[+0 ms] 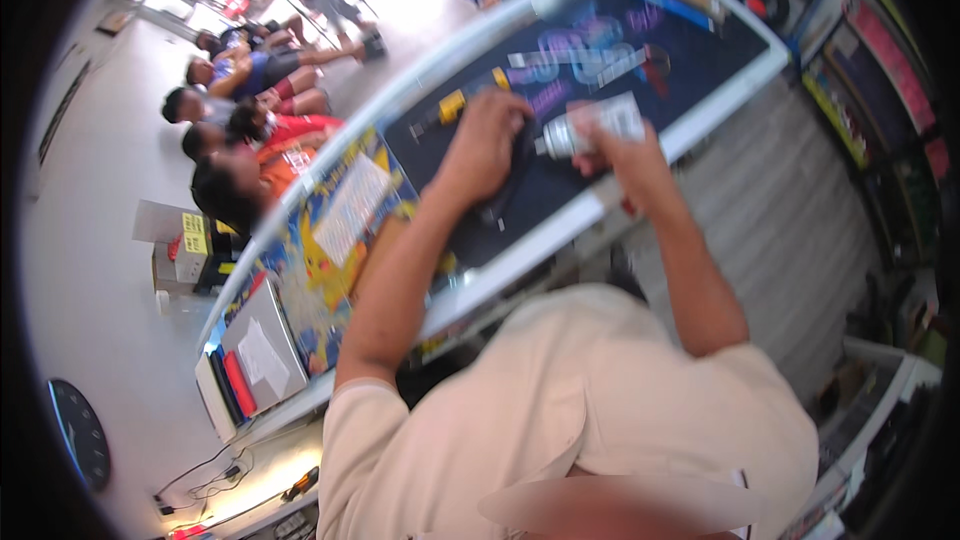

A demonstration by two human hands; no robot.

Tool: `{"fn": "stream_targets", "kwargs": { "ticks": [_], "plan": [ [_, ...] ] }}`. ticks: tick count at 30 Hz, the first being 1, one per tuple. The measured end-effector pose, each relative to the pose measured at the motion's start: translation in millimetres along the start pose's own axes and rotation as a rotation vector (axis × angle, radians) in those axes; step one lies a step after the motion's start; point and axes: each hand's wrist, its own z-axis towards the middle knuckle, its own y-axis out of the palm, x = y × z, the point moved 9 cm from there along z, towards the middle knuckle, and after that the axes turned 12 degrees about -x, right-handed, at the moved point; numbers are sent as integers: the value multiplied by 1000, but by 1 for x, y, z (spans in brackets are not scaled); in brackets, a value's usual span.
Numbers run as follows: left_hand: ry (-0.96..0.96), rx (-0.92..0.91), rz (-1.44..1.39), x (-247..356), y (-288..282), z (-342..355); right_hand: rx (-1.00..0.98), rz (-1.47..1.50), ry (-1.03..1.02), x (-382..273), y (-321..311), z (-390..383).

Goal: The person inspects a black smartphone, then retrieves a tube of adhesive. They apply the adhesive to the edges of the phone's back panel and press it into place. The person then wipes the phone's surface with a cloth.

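Observation:
My right hand (pixel 622 148) is closed around a white squeeze tube (pixel 600 124), tilted with its nozzle pointing left toward my other hand. Over the dark mat (pixel 470 155), my left hand (pixel 487 143) has its fingers curled. A dark, thin thing seems to be under those fingers, but blur and the dark mat hide what it is. Just beyond the left hand lies a yellow-and-black tool (pixel 452 106), its kind unclear. Farther back on the mat are a pale flat strip (pixel 622 67) and a blue strip (pixel 668 6).
Left on the counter are a white sheet (pixel 354 210) on a cartoon-printed mat (pixel 318 265) and a silver laptop-like slab (pixel 262 345). A raised white rim (pixel 440 55) borders the counter. Several people sit beyond it. Shelves (pixel 890 100) stand at right.

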Motion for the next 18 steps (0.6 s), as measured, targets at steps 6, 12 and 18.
{"fn": "stream_targets", "kwargs": {
  "ticks": [6,12,18],
  "plan": [
    [-21,-29,84,-2,5,2,20,-148,-62,-8,-6,-4],
    [-9,-19,107,-2,6,3,16,-318,0,2,6,-6],
    [29,-31,155,9,3,5,-1,-416,-25,6,13,-1]
  ]
}}
